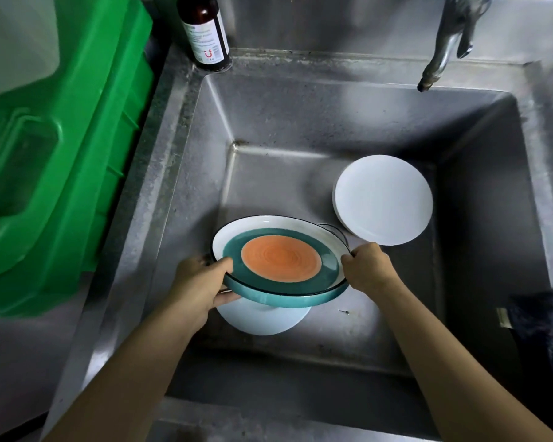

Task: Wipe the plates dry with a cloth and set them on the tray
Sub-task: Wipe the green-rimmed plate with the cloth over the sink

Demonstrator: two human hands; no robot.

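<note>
Your left hand [198, 282] and right hand [369, 266] both grip the teal-and-orange plate [281, 260] over the steel sink [300, 129].

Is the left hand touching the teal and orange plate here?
Touching. The head view shows the left hand gripping the teal and orange plate at its left rim, thumb on top and fingers underneath.

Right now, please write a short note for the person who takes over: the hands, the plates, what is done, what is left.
Left hand and right hand grip opposite edges of the teal plate, held above the sink.
A white plate lies under it; a white stack leans at the right wall.
No cloth or tray is in view.
Done: none wiped yet, apparently.
Left: wipe every plate, set each on the tray.
</note>
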